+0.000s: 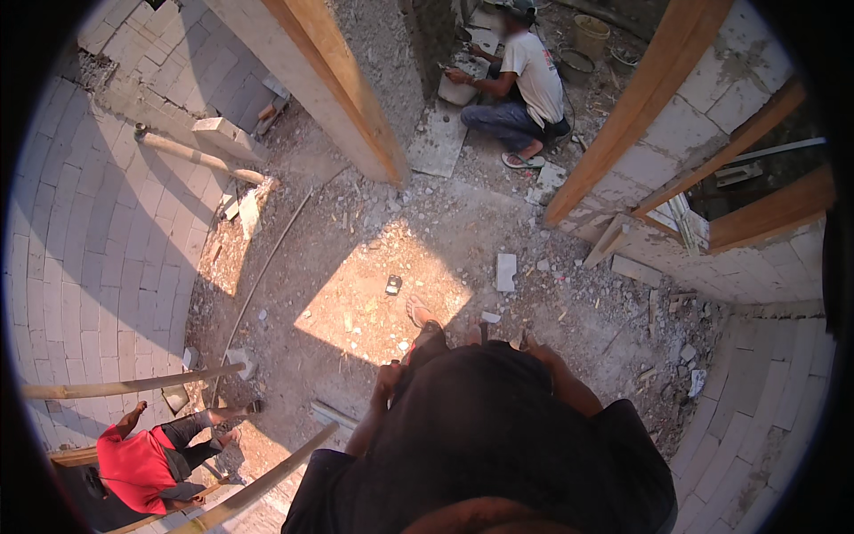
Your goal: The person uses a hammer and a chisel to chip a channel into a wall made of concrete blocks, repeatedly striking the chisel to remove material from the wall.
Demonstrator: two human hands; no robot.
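Observation:
My left hand (389, 377) hangs beside my left thigh with its fingers curled in. Whatever they may hold is too small to make out. At the right edge of my dark shirt, my right hand (537, 350) is partly covered by my body, so its grip is unclear. My bare left foot (420, 311) stands in a sunlit patch of rubble-strewn ground. Just beyond it lies a small dark object (393, 285) with a pale part. A white block (506, 272) rests on the ground ahead of my right hand, with a smaller pale fragment (490, 317) nearer me.
A person in a white shirt (534, 76) crouches beyond a doorway with wooden posts (356, 98). Someone in red (138, 467) is at lower left by slanting poles (133, 383). Block walls (107, 240) stand left and right. A hose (267, 267) crosses the ground.

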